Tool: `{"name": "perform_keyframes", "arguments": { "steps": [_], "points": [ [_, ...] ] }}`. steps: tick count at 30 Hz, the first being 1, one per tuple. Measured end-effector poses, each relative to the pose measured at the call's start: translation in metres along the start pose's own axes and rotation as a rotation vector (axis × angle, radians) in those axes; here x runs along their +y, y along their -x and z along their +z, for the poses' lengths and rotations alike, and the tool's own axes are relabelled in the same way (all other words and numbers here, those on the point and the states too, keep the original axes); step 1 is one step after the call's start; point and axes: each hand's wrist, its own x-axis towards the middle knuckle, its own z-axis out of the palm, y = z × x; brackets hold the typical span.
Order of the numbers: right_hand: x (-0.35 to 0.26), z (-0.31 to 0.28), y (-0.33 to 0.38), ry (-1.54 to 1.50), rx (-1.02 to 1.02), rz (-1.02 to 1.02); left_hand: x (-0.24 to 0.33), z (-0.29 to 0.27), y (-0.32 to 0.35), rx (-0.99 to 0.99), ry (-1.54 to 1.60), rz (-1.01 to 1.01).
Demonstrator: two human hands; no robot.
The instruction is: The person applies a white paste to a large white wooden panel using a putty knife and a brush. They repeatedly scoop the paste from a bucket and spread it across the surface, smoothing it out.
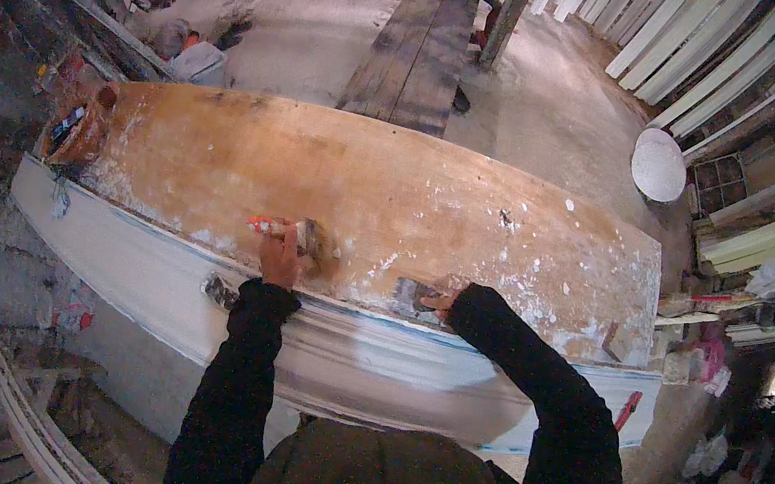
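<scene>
"As you lean over the wooden board (223, 152), where does the brush (312, 237) sit against your left fingers?"

"Your left hand (278, 262) has its fingers closed around it. The orange-red handle shows to the left of your grip and the head pokes out to the right. It's above the near side of the board; you cannot tell from this view if the head touches the wood."

"And your right hand (446, 297)?"

"Your right fingers are drawn in narrow on the scraper (414, 294). Its grey flat blade reaches out to the left of your fingertips, low over the board's near edge. The sleeve covers part of that hand, so you cannot see how every finger sits."

"What else is close to you?"

"The long white panel (431, 357) runs along the near side of the board, under your forearms. A small dark-and-white object (221, 290) rests on it just left of your left wrist. Right of your right arm, toward the panel's right end, you have a red-handled tool (628, 411). A plastic bag (86, 136) sits at the board's left end."
</scene>
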Motion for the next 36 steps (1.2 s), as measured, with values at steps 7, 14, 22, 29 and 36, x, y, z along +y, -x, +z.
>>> {"name": "perform_keyframes", "arguments": {
  "steps": [7,14,22,29,36],
  "points": [
    [-0.027,0.009,-0.024,-0.066,-0.101,0.13,-0.012,0.006,0.0,0.001,0.017,-0.003],
    [-0.024,0.018,-0.032,0.082,-0.038,-0.135,-0.031,-0.001,0.002,0.032,0.021,-0.046],
    [-0.054,0.038,-0.033,0.422,0.17,-0.233,0.016,0.001,0.001,0.013,-0.001,-0.09],
    [-0.055,-0.041,0.08,0.587,-0.02,0.091,-0.008,0.014,0.003,-0.001,-0.18,0.119],
    [0.007,-0.021,0.137,0.04,0.545,-0.07,0.079,0.134,0.05,-0.631,-0.157,0.006]
  ]
}}
